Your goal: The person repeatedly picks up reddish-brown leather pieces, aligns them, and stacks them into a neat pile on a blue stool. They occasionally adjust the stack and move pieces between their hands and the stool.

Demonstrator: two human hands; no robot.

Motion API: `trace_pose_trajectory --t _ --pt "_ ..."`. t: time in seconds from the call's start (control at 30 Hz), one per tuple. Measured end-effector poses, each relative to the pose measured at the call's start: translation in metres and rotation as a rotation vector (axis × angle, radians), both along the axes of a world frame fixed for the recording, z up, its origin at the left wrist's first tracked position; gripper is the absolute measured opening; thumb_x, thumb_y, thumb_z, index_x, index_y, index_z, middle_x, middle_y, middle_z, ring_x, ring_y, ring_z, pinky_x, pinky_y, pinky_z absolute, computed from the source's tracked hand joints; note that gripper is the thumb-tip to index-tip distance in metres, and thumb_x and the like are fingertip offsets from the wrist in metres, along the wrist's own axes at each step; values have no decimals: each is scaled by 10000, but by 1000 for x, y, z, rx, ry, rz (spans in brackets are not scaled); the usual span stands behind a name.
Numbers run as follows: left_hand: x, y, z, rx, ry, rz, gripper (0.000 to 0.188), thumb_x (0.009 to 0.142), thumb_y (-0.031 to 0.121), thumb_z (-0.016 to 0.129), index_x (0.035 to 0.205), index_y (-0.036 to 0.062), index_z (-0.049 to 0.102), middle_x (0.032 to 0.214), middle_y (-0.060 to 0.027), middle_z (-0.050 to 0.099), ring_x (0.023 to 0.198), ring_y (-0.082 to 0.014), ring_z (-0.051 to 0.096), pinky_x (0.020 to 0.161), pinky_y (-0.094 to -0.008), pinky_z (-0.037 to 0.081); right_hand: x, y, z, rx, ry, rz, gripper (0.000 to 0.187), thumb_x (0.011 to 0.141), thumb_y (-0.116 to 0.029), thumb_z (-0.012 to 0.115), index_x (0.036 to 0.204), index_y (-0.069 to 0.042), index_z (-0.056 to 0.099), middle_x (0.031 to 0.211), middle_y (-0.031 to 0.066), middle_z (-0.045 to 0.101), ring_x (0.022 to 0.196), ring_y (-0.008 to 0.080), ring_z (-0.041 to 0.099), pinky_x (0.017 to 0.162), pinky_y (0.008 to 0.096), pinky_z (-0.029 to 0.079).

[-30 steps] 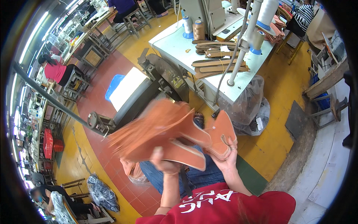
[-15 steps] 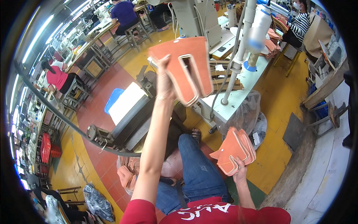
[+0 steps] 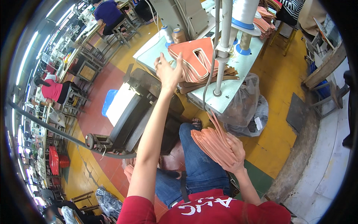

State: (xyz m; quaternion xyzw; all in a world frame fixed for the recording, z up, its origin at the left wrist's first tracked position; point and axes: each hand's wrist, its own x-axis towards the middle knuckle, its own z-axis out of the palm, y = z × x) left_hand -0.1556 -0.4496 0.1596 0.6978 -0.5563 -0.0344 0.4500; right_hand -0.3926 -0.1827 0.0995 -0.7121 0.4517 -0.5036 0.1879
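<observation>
My left hand (image 3: 168, 72) is raised beside the table with fingers spread and nothing in it. Just right of its fingers lies a stack of flat orange cut pieces (image 3: 191, 56), pale-edged, the top one with a slot. The stack rests on brown strips (image 3: 194, 86) on the table. Lower right, over my thigh, my right hand (image 3: 235, 153) grips a thick bundle of similar orange pieces (image 3: 214, 143), seen edge-on and fanned at the top. More orange pieces (image 3: 128, 170) show partly behind my left forearm.
The pale table (image 3: 229, 99) carries thread cones (image 3: 244, 13), a metal post (image 3: 223, 48) and a machine (image 3: 179, 16). A dark machine (image 3: 130, 115) with a hose stands left of my knees. A clear plastic bag (image 3: 246, 112) hangs at the table's corner. Other people sit at benches farther off.
The orange piece in my left hand went onto the table, and the hand let go, fingers spreading. My right hand turned its bundle edge-on and shifted slightly left and up.
</observation>
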Motion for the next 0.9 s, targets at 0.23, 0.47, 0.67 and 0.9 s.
trace_pose_trajectory --t 0.23,0.47,0.67,0.9 --pt "32 262 -28 405 1479 -658 924 825 762 390 1451 90 292 1395 -110 417 1335 -263 345 1102 -430 262 22 -21 20 -426 577 45 403 862 -168 564 1226 -341 574 1250 51 594 1173 197 541 1064 413 275" --pt "19 337 -43 141 1518 -223 628 894 336 639 1370 28 370 1303 -102 513 1179 -218 522 996 -371 442 97 -13 40 -480 697 412 485 849 -260 614 1317 -332 511 1328 42 547 1240 151 481 1100 403 209" --pt "67 360 -27 31 1292 -54 487 777 65 731 1203 -30 515 1106 -118 629 977 -176 633 859 -319 526 103 -11 80 23 256 896 507 749 -350 735 1202 -157 618 1326 98 532 1168 271 533 969 419 394" --pt "105 373 -18 298 1398 -314 436 805 78 697 1196 -31 538 1078 -87 641 948 -130 621 833 -290 513 125 -22 75 37 381 931 129 765 -176 718 844 -100 651 873 38 568 828 230 549 736 355 422"
